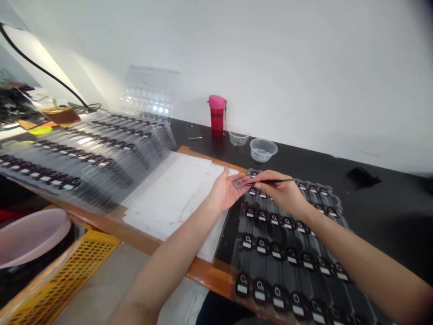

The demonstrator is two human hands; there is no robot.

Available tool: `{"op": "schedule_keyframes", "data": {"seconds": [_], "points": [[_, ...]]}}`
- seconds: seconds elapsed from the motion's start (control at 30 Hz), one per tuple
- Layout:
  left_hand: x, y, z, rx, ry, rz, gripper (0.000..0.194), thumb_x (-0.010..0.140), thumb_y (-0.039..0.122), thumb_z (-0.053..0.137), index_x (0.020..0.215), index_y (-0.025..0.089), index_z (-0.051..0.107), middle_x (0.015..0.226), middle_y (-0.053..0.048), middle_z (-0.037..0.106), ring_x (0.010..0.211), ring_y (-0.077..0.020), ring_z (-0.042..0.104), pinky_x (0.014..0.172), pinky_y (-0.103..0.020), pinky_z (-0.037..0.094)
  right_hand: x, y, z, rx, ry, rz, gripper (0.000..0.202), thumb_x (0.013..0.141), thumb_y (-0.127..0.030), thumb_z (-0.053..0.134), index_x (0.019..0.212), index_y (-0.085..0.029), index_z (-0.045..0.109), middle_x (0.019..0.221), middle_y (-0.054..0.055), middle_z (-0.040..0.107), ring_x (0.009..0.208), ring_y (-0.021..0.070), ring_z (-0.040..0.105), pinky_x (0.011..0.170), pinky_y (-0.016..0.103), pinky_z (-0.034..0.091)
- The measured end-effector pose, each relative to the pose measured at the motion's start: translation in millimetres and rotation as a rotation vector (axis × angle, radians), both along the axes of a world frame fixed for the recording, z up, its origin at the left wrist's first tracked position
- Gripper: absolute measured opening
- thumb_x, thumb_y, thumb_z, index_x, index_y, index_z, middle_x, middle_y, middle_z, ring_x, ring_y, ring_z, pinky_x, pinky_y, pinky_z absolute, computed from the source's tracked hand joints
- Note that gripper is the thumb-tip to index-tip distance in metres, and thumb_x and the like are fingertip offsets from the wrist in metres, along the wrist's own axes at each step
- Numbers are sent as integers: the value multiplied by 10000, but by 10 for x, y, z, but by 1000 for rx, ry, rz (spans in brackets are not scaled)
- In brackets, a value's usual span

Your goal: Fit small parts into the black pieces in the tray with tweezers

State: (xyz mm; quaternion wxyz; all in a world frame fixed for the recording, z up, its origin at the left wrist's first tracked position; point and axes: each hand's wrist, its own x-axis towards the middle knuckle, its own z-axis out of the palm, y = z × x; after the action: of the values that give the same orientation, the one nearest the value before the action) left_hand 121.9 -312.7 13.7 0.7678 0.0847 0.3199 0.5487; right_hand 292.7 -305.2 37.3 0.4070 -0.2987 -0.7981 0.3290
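Observation:
My left hand [226,192] is palm up, cupping several small clear pieces [238,184] near its fingers. Dark tweezers [279,181] are pinched in my right hand [279,192], their tips over the left palm at the small pieces. Below my right hand lies a clear tray [282,234] holding rows of black parts, each with a ring mark and a white label. Part of its upper rows is hidden by that hand. White paper [176,185] lies to the left of the tray.
Stacked trays of black parts [88,149] fill the left. Behind my hands stand a tub of small pieces [263,151], another clear tub [238,138] and a red bottle [217,118]. A yellow basket [77,266] and pink basin [34,237] are lower left; a black object [363,176] lies right.

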Motion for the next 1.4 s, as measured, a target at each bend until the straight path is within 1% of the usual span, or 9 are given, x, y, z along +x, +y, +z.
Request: {"op": "schedule_keyframes", "data": {"seconds": [0.13, 0.4, 0.67, 0.77, 0.87, 0.93, 1.07, 1.27, 1.4], "points": [[-2, -1, -11, 0, 1, 0, 520, 910, 473, 314, 848, 37, 591, 733, -142, 636, 713, -180, 642, 755, -316, 537, -6, 11, -19, 39, -9, 27, 124, 842, -260, 608, 929, -212, 682, 926, 57, 659, 866, 184, 608, 790, 306, 506], [-5, -4, -50, 21, 13, -10, 486, 904, 458, 346, 863, 36, 583, 786, -162, 644, 772, -196, 647, 807, -338, 533, 16, 41, -58, -16, -2, -13, 131, 832, -295, 626, 916, -218, 690, 924, 46, 656, 860, 176, 610, 776, 278, 514], [8, -13, -54, 22, 3, -9, 464, 904, 439, 361, 862, 36, 587, 771, -152, 638, 761, -194, 647, 810, -343, 533, 30, 37, -36, 81, -11, 6, 116, 836, -245, 625, 918, -195, 690, 883, 57, 653, 820, 172, 608, 742, 290, 505], [10, -15, -58, 29, 7, -15, 459, 901, 439, 370, 849, 41, 591, 795, -160, 641, 780, -203, 647, 797, -346, 535, 21, 28, -29, 34, 27, -8, 107, 826, -246, 637, 900, -190, 692, 869, 55, 655, 811, 170, 609, 735, 288, 510], [-4, -9, -76, 12, 53, -30, 422, 898, 408, 397, 833, 40, 593, 774, -146, 631, 717, -179, 637, 708, -305, 543, 35, 66, -48, -75, 147, -93, 128, 800, -293, 662, 864, -186, 691, 875, 55, 659, 783, 172, 619, 670, 274, 528], [-22, 7, -89, -8, 108, -30, 336, 892, 341, 435, 819, 52, 590, 708, -93, 603, 602, -119, 594, 582, -231, 512, 67, 132, -91, -151, 228, -184, 172, 769, -331, 684, 856, -182, 689, 864, 55, 664, 742, 174, 627, 616, 269, 533], [-53, 110, -82, 49, 343, -51, 158, 861, 198, 474, 784, 96, 567, 581, 22, 469, 436, -29, 424, 408, -146, 327, 167, 327, -245, -211, 244, -330, 240, 734, -382, 685, 842, -169, 684, 799, 57, 671, 674, 180, 629, 565, 274, 531], [19, 531, -66, 101, 719, -57, 70, 752, 167, 605, 724, 121, 560, 466, 74, 364, 361, -23, 278, 380, -179, 141, 234, 553, -458, -115, 141, -422, 194, 745, -322, 630, 823, -155, 692, 831, 64, 684, 739, 204, 639, 676, 304, 524], [132, 842, -158, 120, 1009, -31, 132, 632, 163, 715, 674, 124, 596, 431, 60, 416, 379, -35, 302, 413, -207, 200, 193, 587, -515, -57, 104, -456, 141, 753, -272, 616, 808, -174, 701, 857, 51, 690, 825, 214, 636, 789, 320, 497]]}}
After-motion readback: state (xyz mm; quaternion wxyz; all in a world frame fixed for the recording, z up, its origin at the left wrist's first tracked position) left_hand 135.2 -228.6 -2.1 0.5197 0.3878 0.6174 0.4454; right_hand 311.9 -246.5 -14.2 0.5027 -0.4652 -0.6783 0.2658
